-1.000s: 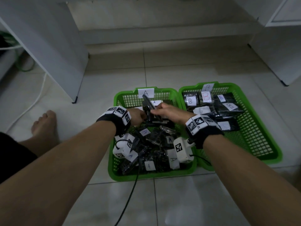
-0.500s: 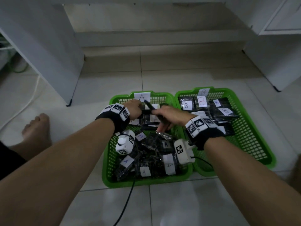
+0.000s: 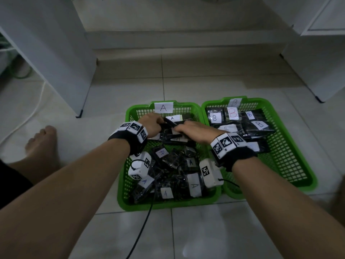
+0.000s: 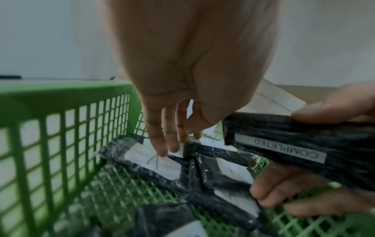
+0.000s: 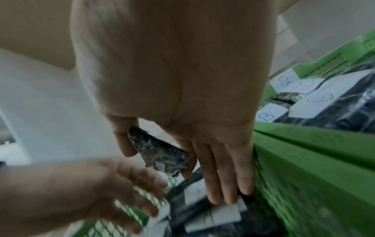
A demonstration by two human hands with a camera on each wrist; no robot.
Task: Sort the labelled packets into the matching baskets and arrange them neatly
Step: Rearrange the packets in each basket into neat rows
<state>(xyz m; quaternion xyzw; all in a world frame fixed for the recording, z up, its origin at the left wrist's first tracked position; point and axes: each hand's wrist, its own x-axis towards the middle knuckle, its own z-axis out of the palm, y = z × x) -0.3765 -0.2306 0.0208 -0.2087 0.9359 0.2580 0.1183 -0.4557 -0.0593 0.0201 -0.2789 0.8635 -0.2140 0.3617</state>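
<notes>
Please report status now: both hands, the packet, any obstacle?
Right hand holds black packet over basket A. Left hand open, touching an A packet. Loose A packets crowd the near half.

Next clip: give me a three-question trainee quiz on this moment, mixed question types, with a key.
1. True or false: the right hand holds a black packet.
2. The baskets' tags read: (a) A and B, (b) A and C, (c) 1 and 2?
3. Fill in: the left hand's fingertips touch a packet label marked ___.

Key: 1 true; 2 a, with the left basket tagged A and the right basket tagged B; 3 A.
</notes>
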